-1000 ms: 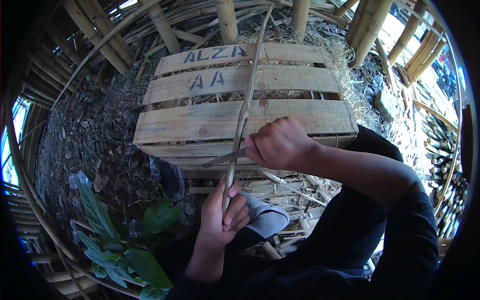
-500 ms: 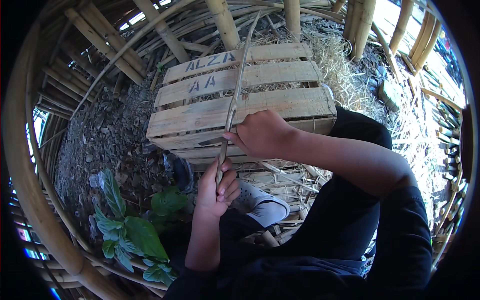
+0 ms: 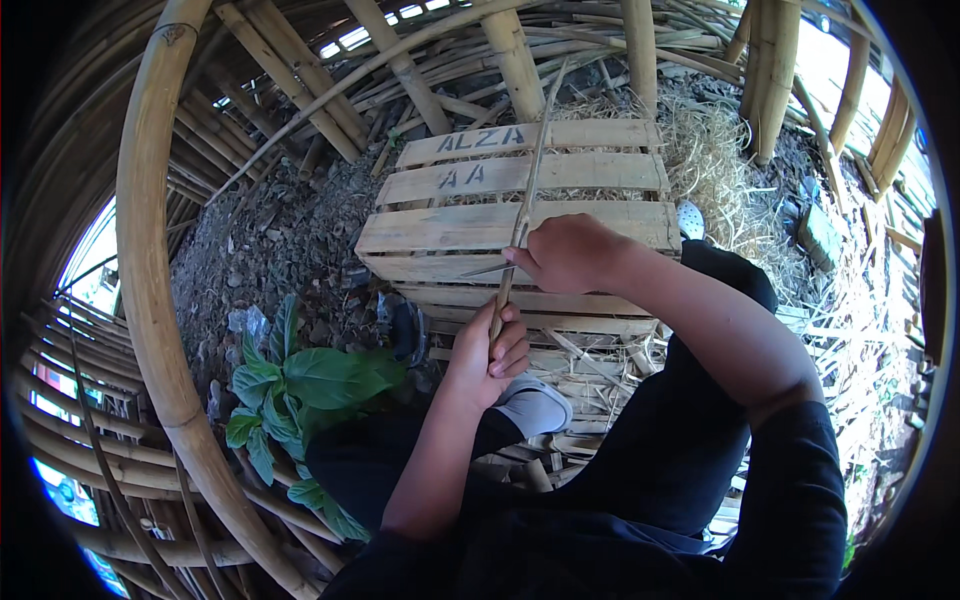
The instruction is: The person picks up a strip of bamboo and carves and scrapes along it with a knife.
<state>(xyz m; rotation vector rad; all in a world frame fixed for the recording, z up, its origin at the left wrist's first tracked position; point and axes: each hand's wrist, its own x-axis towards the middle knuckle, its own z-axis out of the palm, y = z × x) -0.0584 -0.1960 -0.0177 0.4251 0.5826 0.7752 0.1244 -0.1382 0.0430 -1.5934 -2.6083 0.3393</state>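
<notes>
Two bare hands are working over the near side of one slatted wooden crate (image 3: 430,228), whose top is showing three slats, two of them bearing dark lettering. The left hand (image 3: 487,360), just nearer than the crate, is closing its fingers firmly around the lower part of one long, thin stick (image 3: 535,180). The stick is slanting up over the crate, its tip reaching past the far edge. The right hand (image 3: 575,255), above the crate's near edge, is curling tightly around one knife (image 3: 485,271); its handle is hiding inside the fist, while the blade is pointing leftward and crossing the stick, and the thumb is lying against the stick.

One grey shoe (image 3: 535,408) is showing on the crate's near side, and one white, perforated shoe (image 3: 689,220) is showing by its right end. One leafy green plant (image 3: 330,378) is growing nearer than the crate and to its left. Dry straw (image 3: 715,155) is lying along the crate's right side. At least three bamboo posts (image 3: 512,65) are standing beyond its far edge.
</notes>
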